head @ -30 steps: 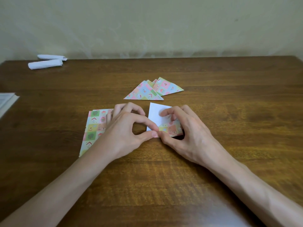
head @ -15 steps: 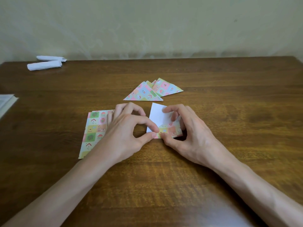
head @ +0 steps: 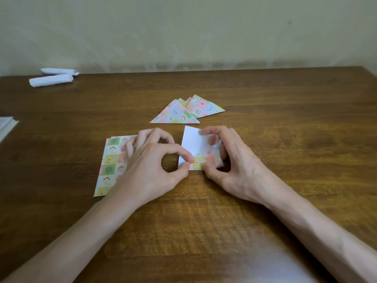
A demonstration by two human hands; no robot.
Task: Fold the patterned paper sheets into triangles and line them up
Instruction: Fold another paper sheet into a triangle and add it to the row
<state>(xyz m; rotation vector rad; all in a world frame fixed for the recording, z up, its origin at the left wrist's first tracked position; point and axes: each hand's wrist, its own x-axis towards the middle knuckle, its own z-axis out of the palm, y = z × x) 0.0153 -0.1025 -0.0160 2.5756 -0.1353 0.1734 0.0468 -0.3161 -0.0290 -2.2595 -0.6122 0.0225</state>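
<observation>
Dark wooden table (head: pixel 265 94) runs to a pale wall. Between my hands lies the patterned paper sheet (head: pixel 196 140), white side up, its near edge turned over. I judge it thin, light and slippery on wood, best held at corners. My left hand (head: pixel 151 164) pinches its near left corner, thumb against forefinger. My right hand (head: pixel 234 160) clamps the folded flap. Finished triangles (head: pixel 175 114) lie just beyond.

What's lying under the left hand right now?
The flat patterned sheets run under the left hand; their right edge is covered. Its thumb and forefinger pinch the half-folded sheet over bare table.
</observation>
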